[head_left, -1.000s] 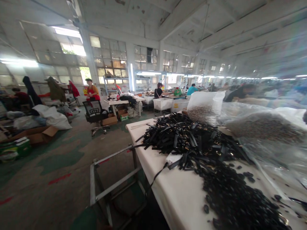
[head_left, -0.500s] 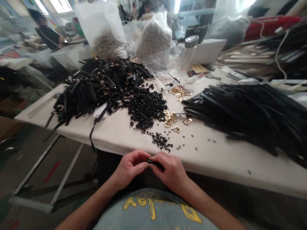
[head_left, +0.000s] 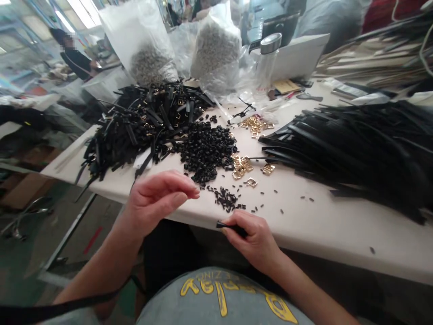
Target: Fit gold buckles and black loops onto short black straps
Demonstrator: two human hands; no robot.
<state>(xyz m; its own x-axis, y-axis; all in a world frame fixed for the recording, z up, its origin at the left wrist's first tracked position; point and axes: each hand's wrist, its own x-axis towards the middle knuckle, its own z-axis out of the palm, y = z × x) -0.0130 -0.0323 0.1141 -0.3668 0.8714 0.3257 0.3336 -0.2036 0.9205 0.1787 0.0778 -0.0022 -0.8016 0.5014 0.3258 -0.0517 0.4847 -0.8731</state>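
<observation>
My right hand (head_left: 252, 230) is closed around a black strap (head_left: 221, 224), whose short end sticks out past the thumb and forefinger at the table's front edge. The rest of the strap is hidden in the palm. My left hand (head_left: 158, 198) hovers over the front edge, loosely curled, thumb apart from the fingertips and nothing visible between them. Just beyond its fingertips lies a heap of small black loops (head_left: 206, 151). Tiny black pieces (head_left: 226, 198) are scattered between the hands, and gold buckles (head_left: 241, 166) lie behind them.
A pile of black straps with buckles (head_left: 135, 122) covers the table's left side; long black strips (head_left: 352, 153) spread over the right. Two filled plastic bags (head_left: 216, 49) and a lidded clear jar (head_left: 269, 58) stand at the back. A dark strap (head_left: 67, 309) crosses at lower left.
My left hand has let go of the black strap and moved up and left over the table edge. My right hand keeps hold of it. The view has shifted slightly.
</observation>
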